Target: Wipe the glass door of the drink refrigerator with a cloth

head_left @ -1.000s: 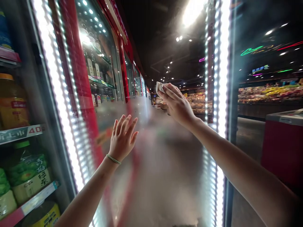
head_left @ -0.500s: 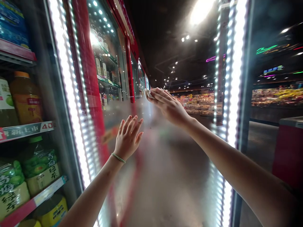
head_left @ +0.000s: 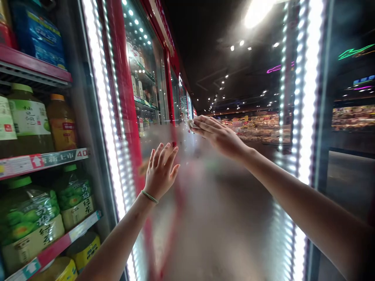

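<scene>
Through the head camera I see the right hand [head_left: 221, 136] holding a crumpled pale cloth [head_left: 191, 123] at its outstretched fingertips, before a misted glass door [head_left: 216, 218]. The left hand [head_left: 161, 169] is spread, empty. I judge the cloth light and limp, best pinned under flat fingers; the glass, probably slick.

The cloth [head_left: 191, 124] is whitish, the wristband [head_left: 150, 196] pale green, the cabinet frame [head_left: 170, 88] red.

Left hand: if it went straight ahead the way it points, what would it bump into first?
Most likely the misted glass pane; the left hand may already be touching it, but the depth is unclear.
</scene>
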{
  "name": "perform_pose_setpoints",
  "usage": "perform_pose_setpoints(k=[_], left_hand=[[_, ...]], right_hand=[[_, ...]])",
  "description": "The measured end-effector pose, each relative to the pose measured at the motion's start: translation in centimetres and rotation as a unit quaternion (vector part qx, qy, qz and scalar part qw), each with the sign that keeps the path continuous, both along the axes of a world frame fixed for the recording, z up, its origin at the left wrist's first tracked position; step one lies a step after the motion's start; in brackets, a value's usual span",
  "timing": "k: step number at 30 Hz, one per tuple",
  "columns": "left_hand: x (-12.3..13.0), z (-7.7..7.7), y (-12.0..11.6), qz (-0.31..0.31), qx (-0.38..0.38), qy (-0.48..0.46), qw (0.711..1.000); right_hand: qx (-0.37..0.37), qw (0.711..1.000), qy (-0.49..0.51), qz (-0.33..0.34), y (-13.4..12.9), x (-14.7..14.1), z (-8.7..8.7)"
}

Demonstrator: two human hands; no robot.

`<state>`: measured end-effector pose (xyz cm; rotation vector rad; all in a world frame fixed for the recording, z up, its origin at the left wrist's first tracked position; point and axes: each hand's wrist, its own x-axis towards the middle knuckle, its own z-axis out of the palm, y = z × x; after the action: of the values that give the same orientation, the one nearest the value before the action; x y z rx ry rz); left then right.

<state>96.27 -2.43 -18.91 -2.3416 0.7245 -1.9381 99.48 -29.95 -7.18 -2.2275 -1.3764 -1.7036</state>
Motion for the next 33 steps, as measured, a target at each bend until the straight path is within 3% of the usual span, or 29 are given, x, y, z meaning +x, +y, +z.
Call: perform_pose_setpoints(k=[5, 10, 14, 17, 22, 25, 28, 33], left_hand=[[0.3, -0.4, 0.8, 0.009, 0.002, 0.016, 1.000], [0.5, -0.8, 1.5, 0.016, -0.004, 0.017, 1.000], [0.6, -1.3, 1.6, 0.009, -0.017, 0.028, 0.999], [0.6, -1.8, 1.5, 0.010, -0.028, 0.032, 0.999], [0.5, -3.0, 1.9, 0.013, -0.045, 0.025, 0.999], [0.5, -3.9, 2.2, 0.014, -0.049, 0.024, 0.998], [0.4, -4.7, 2.2, 0.014, -0.058, 0.029, 0.998], [-0.2, -6.2, 2.6, 0.023, -0.077, 0.040, 0.996]], right_hand=[[0.061, 0.998, -0.019, -0.006, 1.6, 0.7, 1.3], [-0.034, 0.999, -0.008, 0.002, 3.6, 0.4, 0.9], [0.004, 1.000, -0.013, -0.005, 2.8, 0.7, 1.2], [0.029, 0.999, -0.022, -0.003, 4.3, 1.2, 1.8], [-0.069, 0.997, -0.026, 0.012, 6.1, 1.3, 1.2], [-0.043, 0.999, -0.028, 0.005, 5.8, 1.5, 1.6], [-0.010, 0.999, -0.030, -0.002, 7.4, 1.7, 2.2], [-0.085, 0.996, -0.023, 0.007, 10.1, 1.5, 1.7]])
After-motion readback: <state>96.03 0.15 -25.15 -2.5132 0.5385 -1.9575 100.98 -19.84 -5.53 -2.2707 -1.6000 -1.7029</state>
